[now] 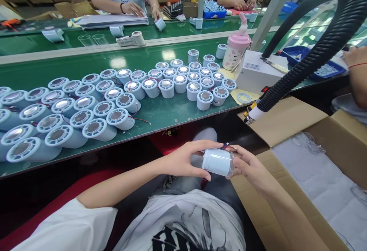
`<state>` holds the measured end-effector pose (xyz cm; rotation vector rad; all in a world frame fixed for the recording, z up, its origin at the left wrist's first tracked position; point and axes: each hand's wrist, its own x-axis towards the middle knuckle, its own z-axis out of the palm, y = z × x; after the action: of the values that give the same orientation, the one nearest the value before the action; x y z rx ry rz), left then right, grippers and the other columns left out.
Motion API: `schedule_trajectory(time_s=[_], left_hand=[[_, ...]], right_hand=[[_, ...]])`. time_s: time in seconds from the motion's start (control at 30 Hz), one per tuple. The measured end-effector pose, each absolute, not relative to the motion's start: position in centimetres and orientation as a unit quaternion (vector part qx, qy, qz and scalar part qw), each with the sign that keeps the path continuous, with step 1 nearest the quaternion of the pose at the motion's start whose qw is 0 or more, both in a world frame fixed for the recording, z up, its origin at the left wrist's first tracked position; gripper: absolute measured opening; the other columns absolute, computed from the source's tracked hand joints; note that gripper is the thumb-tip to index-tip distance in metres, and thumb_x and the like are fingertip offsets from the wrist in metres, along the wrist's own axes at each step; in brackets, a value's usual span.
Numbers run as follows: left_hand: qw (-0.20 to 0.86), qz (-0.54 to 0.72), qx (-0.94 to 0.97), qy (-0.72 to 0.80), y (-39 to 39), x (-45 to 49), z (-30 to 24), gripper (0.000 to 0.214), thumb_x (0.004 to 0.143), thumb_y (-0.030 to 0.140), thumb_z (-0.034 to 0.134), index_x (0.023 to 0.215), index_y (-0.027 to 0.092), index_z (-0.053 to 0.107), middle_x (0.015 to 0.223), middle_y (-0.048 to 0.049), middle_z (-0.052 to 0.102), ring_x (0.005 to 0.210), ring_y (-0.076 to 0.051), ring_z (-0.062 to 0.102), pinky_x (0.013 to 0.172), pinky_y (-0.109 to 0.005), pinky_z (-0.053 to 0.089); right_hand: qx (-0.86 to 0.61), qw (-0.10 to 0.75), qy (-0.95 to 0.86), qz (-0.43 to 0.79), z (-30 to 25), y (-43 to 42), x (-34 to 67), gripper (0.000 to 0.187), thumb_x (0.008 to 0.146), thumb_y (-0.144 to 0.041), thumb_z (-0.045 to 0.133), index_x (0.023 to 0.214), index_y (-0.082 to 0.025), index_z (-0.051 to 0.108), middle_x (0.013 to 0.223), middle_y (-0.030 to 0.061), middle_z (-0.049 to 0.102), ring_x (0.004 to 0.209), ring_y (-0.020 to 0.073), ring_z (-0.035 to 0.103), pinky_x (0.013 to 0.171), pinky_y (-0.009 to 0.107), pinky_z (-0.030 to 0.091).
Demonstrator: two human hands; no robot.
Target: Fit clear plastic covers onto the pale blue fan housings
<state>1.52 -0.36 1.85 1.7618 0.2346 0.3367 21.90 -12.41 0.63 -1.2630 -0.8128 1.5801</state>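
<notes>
Over my lap, in front of the table edge, I hold a light blue cylindrical housing (pixel 216 162) lying on its side. Clear plastic (pixel 231 166) shows around its right end. My left hand (pixel 190 161) grips the left end, thumb below and fingers over the top. My right hand (pixel 248 165) has its fingers closed around the right end, at the clear plastic. Thin red and dark wires with a small white connector (pixel 235 148) stick out above, by the right fingertips. The right fingers partly hide that end.
Many similar blue housings (pixel 93 127) stand on the green table (pixel 160 115). A pink-lidded cup (pixel 236 50), a white box-shaped device (pixel 258 71) and a black hose (pixel 304 71) are at right. Below is an open carton (pixel 286 182) with white lining. Two people work opposite; another arm (pixel 357 75) shows at right.
</notes>
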Motion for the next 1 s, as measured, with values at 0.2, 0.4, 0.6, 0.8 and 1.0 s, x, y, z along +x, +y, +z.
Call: schedule_trajectory(time_s=[0.2, 0.4, 0.6, 0.8, 1.0], left_hand=[[0.613, 0.155, 0.770, 0.088, -0.3, 1.5, 1.9, 0.076, 0.067, 0.024, 0.080, 0.136, 0.028, 0.047, 0.138, -0.0098, 0.052, 0.129, -0.026, 0.046, 0.103, -0.038, 0.043], [0.616, 0.157, 0.768, 0.077, -0.3, 1.4, 1.8, 0.079, 0.065, 0.021, 0.081, 0.136, 0.030, 0.047, 0.139, -0.0083, 0.050, 0.130, -0.025, 0.045, 0.103, -0.035, 0.044], [0.606, 0.165, 0.776, 0.062, -0.3, 1.2, 1.8, 0.081, 0.064, 0.018, 0.081, 0.136, 0.032, 0.046, 0.142, -0.0077, 0.048, 0.132, -0.025, 0.043, 0.103, -0.035, 0.044], [0.626, 0.144, 0.761, 0.091, -1.0, 1.1, 2.6, 0.084, 0.064, 0.019, 0.081, 0.138, 0.031, 0.043, 0.139, -0.0092, 0.049, 0.127, -0.026, 0.048, 0.100, -0.036, 0.047], [0.631, 0.152, 0.750, 0.128, -1.0, 1.0, 3.5, 0.071, 0.068, 0.023, 0.079, 0.132, 0.023, 0.049, 0.132, -0.0115, 0.053, 0.119, -0.026, 0.054, 0.095, -0.036, 0.050]], right_hand=[[-0.511, 0.439, -0.284, 0.682, 0.8, -12.1, 21.3, 0.048, 0.079, -0.060, 0.061, 0.099, -0.018, 0.050, 0.072, 0.0016, 0.067, 0.058, 0.0147, 0.068, 0.051, 0.021, 0.055], [-0.502, 0.440, -0.240, 0.706, 1.0, -12.1, 20.5, 0.055, 0.076, -0.068, 0.057, 0.095, -0.017, 0.050, 0.059, 0.0001, 0.066, 0.046, 0.0127, 0.065, 0.040, 0.016, 0.050], [-0.496, 0.454, -0.266, 0.691, 1.0, -12.3, 20.4, 0.047, 0.082, -0.063, 0.055, 0.095, -0.018, 0.047, 0.063, -0.0010, 0.066, 0.048, 0.0122, 0.065, 0.041, 0.016, 0.050], [-0.490, 0.467, -0.327, 0.660, 1.5, -13.0, 20.5, 0.044, 0.084, -0.058, 0.056, 0.102, -0.020, 0.043, 0.067, -0.0025, 0.064, 0.054, 0.0144, 0.067, 0.047, 0.021, 0.053], [-0.522, 0.495, -0.344, 0.603, 2.0, -13.6, 21.0, 0.037, 0.087, -0.051, 0.056, 0.107, -0.021, 0.045, 0.078, -0.0016, 0.064, 0.059, 0.0126, 0.065, 0.055, 0.024, 0.054]])
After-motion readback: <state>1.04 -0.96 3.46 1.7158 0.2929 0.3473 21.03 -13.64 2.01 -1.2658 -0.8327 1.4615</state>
